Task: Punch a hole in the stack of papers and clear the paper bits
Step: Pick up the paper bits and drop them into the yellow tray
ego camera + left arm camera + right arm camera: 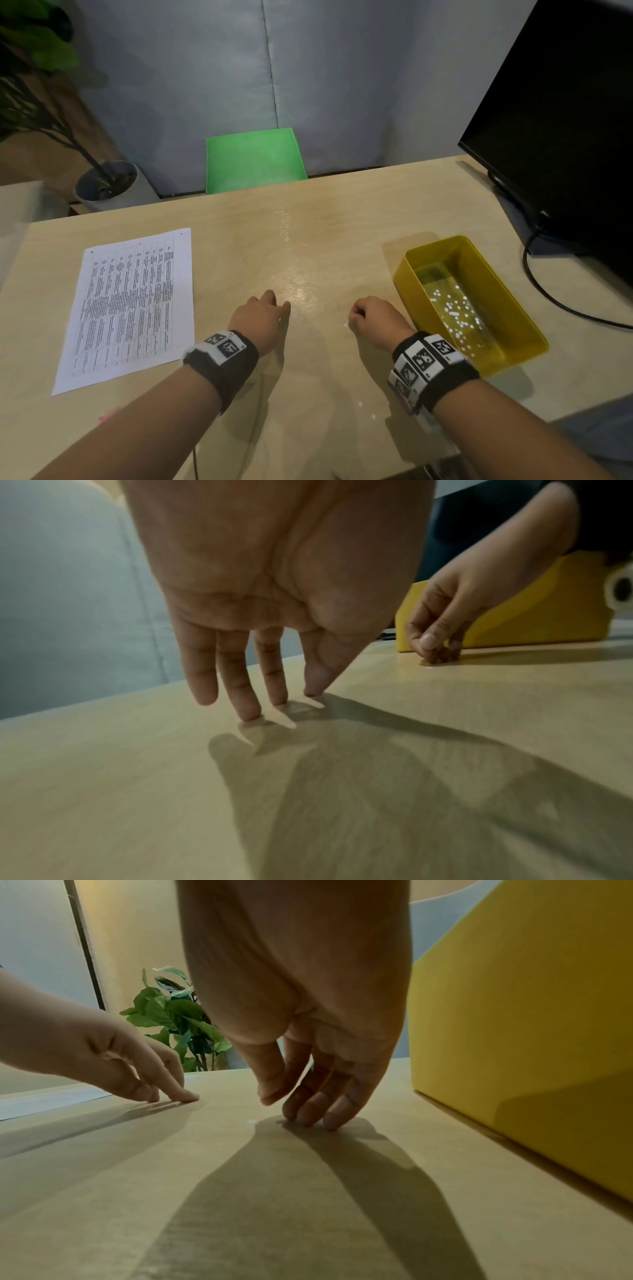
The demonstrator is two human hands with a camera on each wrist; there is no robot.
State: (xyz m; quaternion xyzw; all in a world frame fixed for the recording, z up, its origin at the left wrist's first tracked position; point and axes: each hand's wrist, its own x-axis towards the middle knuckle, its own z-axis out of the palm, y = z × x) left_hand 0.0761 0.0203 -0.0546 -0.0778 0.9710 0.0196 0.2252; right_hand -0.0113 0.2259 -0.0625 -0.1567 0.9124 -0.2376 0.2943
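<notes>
The stack of printed papers [130, 308] lies flat at the table's left, with small punched holes along its far edge. A yellow tray [520, 329] at the right holds several white paper bits [455, 313]. A few loose bits [360, 404] lie on the table, one [251, 1121] just left of my right fingertips. My left hand [279, 303] [267, 704] stands with straight fingers, tips touching the bare table. My right hand [354, 317] [291, 1110] sets its fingertips on the table beside the tray, thumb slightly apart, holding nothing. No hole punch is in view.
A black monitor [565, 137] stands at the back right, its cable [548, 294] curving over the table behind the tray. A green chair [253, 161] and a potted plant [106, 185] stand beyond the far edge. Something small and pink [104, 418] lies near the front left.
</notes>
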